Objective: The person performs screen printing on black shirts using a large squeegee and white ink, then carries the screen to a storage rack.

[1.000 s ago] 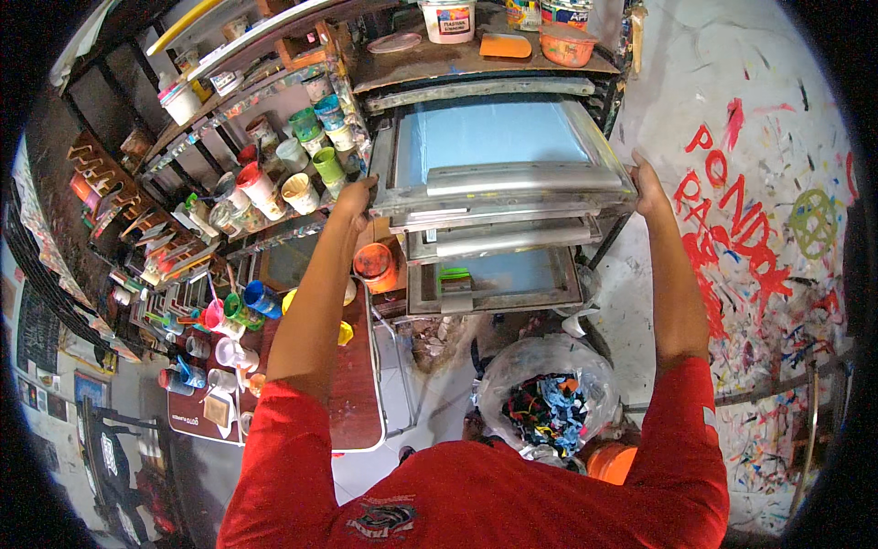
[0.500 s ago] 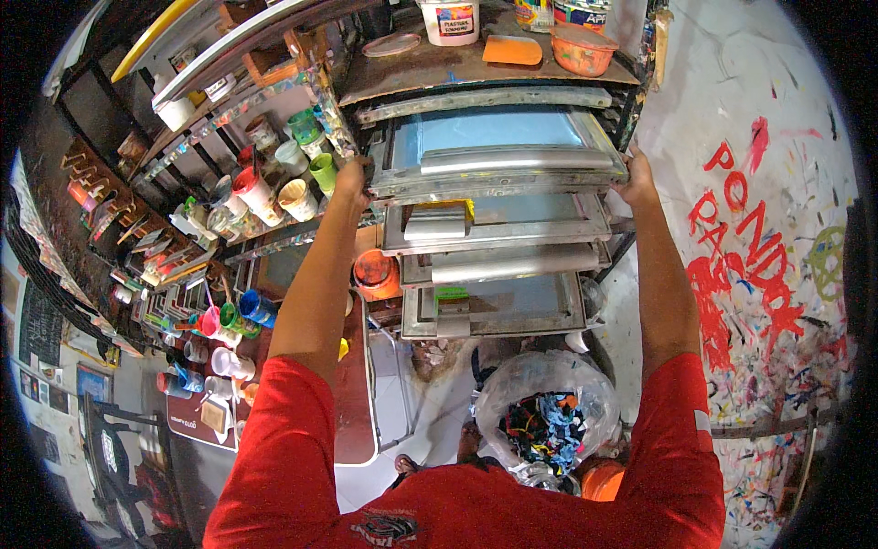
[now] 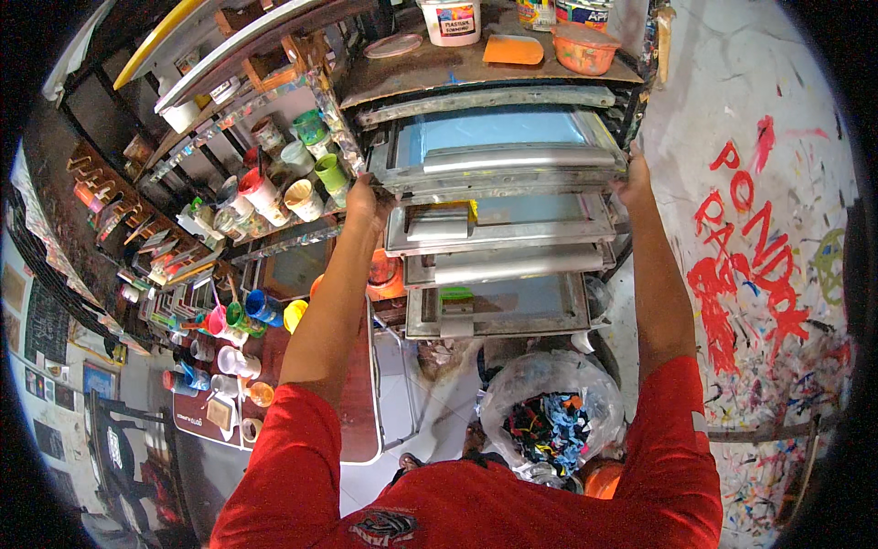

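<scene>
A stack of screen printing frames sits in a rack in front of me. The upper screen printing frame (image 3: 498, 187) has pale blue mesh and a silver metal bar (image 3: 519, 158) lying across its near side. At its left corner my left hand (image 3: 368, 201) is closed, its fingertips partly hidden by the frame's edge. On the opposite side my right hand (image 3: 633, 181) grips the right edge, thumb up and fingers curled behind. Lower frames (image 3: 549, 210) stick out beneath, also bearing silver bars.
Over the rack, a brown shelf (image 3: 421, 82) carries a white tub (image 3: 451, 22) and an orange bowl (image 3: 585, 50). Paint pots (image 3: 261, 194) crowd the left shelves, others stand on a red-brown table (image 3: 357, 412). Below is a bag of scraps (image 3: 549, 430); a paint-splattered wall (image 3: 777, 229) rises right.
My left hand has shifted down and slightly right along the frame's left corner. My right hand stays at the right edge, and the frames look nearly unmoved.
</scene>
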{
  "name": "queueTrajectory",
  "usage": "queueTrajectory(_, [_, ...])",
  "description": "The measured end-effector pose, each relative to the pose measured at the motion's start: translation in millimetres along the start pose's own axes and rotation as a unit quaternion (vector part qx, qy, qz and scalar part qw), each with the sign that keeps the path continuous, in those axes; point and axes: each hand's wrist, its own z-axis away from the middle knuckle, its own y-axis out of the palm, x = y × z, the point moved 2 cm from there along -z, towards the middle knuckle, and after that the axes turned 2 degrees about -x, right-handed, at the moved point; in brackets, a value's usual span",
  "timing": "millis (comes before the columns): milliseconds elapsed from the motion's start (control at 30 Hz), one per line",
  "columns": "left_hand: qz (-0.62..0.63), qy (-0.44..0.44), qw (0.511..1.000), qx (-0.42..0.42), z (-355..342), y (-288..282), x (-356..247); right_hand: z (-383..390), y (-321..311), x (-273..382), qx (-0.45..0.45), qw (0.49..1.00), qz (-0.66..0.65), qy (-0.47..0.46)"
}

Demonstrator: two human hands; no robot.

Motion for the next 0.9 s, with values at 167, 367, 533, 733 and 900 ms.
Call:
queueTrajectory(167, [-0.014, 0.008, 0.999, 0.033, -17.6, -16.7, -11.8, 11.5, 24.2, -1.2, 0.023, 0.999, -0.024, 0.043])
queueTrajectory(367, [-0.081, -0.023, 0.996, 0.039, 3.8, -9.4, -23.6, 33.8, 28.7, 7.3, 0.000, 0.999, 0.028, 0.041])
queueTrajectory(533, [-0.118, -0.040, 0.990, 0.062, 6.1, -6.2, -29.9, 5.1, 7.1, 14.7, -0.019, 0.996, 0.087, 0.006])
queueTrajectory(733, [-0.119, -0.079, 0.987, 0.068, 19.3, -14.1, -14.4, 5.7, -10.2, 7.5, 0.022, 0.995, 0.090, 0.020])
queueTrajectory(900, [-0.148, -0.045, 0.983, 0.098, -32.5, -21.1, -34.5, -22.2, 4.1, 16.1, 0.068, 0.955, 0.286, 0.027])
